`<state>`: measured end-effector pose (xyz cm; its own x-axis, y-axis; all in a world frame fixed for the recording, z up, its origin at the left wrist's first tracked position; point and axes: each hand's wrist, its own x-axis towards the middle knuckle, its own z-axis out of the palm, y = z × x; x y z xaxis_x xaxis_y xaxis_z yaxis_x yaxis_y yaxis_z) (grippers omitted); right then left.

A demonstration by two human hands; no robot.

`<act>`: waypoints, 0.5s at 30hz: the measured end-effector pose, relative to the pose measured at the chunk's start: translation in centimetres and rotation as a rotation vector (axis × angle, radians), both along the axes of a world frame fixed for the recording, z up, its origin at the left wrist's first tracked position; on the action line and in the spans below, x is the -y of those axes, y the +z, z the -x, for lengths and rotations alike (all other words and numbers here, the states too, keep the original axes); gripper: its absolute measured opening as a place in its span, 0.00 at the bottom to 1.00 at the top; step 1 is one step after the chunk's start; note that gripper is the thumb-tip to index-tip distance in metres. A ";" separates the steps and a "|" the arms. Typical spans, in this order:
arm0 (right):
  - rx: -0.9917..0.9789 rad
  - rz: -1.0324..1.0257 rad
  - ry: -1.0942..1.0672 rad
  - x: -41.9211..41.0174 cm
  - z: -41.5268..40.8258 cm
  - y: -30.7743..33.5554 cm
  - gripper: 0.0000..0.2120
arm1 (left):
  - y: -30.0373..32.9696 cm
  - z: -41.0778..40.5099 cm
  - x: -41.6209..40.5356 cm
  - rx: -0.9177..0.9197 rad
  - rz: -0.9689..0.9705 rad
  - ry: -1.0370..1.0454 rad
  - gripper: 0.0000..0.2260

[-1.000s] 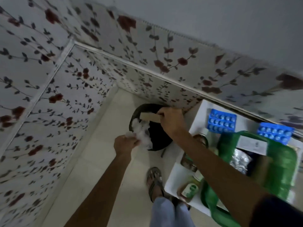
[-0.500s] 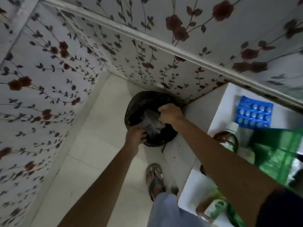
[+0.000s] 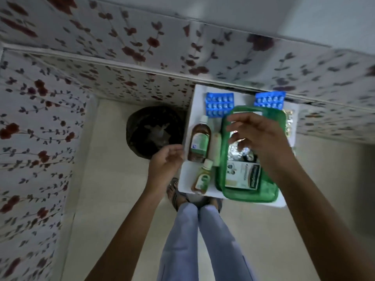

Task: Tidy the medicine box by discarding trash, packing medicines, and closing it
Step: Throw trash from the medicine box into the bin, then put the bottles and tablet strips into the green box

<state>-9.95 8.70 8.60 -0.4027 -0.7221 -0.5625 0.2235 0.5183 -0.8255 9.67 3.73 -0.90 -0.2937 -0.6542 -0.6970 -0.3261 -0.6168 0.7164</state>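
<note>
The green medicine box (image 3: 223,157) stands open on a small white table (image 3: 186,179); inside lie a white carton (image 3: 242,175) and foil strips (image 3: 235,153). My right hand (image 3: 261,136) hovers over the box, fingers apart, holding nothing. My left hand (image 3: 164,163) hangs empty and loosely open between the table's left edge and the black trash bin (image 3: 138,126), which holds white crumpled trash (image 3: 159,131). On the table, left of the box, lie a large brown bottle (image 3: 199,142), a small brown bottle (image 3: 202,178) and a white tube (image 3: 216,147). Two blue blister packs (image 3: 219,104) (image 3: 268,100) lie behind the box.
The table stands against a flower-patterned wall (image 3: 142,47), which also runs along the left. The bin sits on the pale floor (image 3: 105,179) in the corner. My legs (image 3: 194,240) and a sandalled foot (image 3: 176,195) are at the table's front edge. A gold strip (image 3: 289,122) lies right of the box.
Both hands have let go of the trash in the bin and pulled back right: the right hand is now over the green box, the left beside the table. The view swung toward the table.
</note>
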 end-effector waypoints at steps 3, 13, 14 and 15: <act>-0.066 -0.006 -0.142 -4.6 2.2 1.2 0.12 | 0.3 0.8 -3.6 0.102 0.086 -0.099 0.11; -0.473 -0.613 -0.417 -17.2 6.9 -8.3 0.13 | -3.4 3.5 -8.7 0.557 0.394 -0.360 0.16; -0.471 -0.651 -0.330 -17.6 6.8 -9.3 0.13 | -3.7 3.6 -8.7 0.557 0.394 -0.361 0.16; -0.483 -0.674 -0.247 -17.9 6.6 -10.0 0.14 | -4.0 3.7 -8.9 0.562 0.398 -0.368 0.16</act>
<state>-16.53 26.62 -1.39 -0.8095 -0.1558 -0.5661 0.0988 0.9143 -0.3928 5.99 12.64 -4.90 -0.2127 -0.8150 -0.5390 -0.8395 -0.1299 0.5277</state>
